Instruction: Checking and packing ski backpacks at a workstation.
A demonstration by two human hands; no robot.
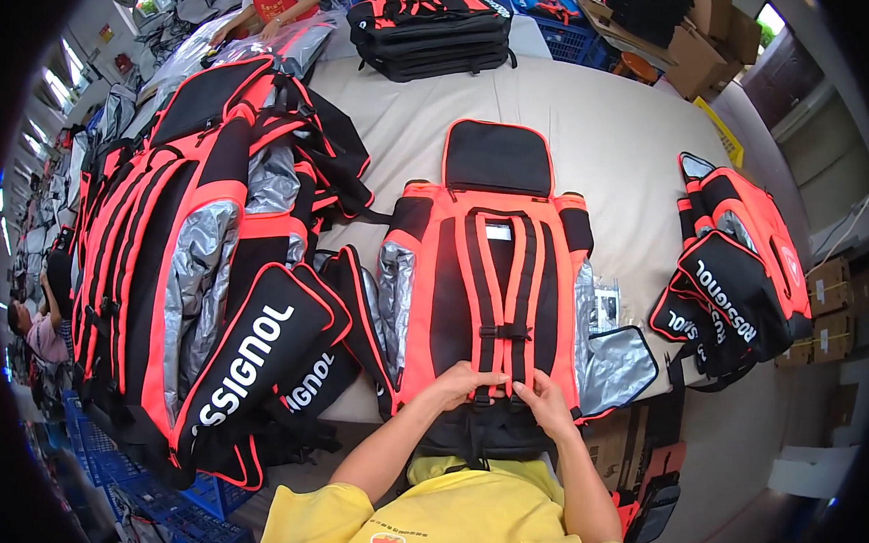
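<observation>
Both hands work at the near end of the orange-and-black backpack [493, 298] lying strap-side up on the worktop [602, 132] — left hand [462, 381] and right hand [544, 402] each pinch the lower strap ends, fingers closed on webbing. We judge it best to keep both straps flat, untwisted and evenly tensioned — the piled backpacks [195, 261] crowd our left.

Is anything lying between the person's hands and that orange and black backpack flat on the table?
Nothing visible does. The left hand and right hand both rest directly on the lower straps of the backpack, which lies back side up at the near edge of the table.
</observation>
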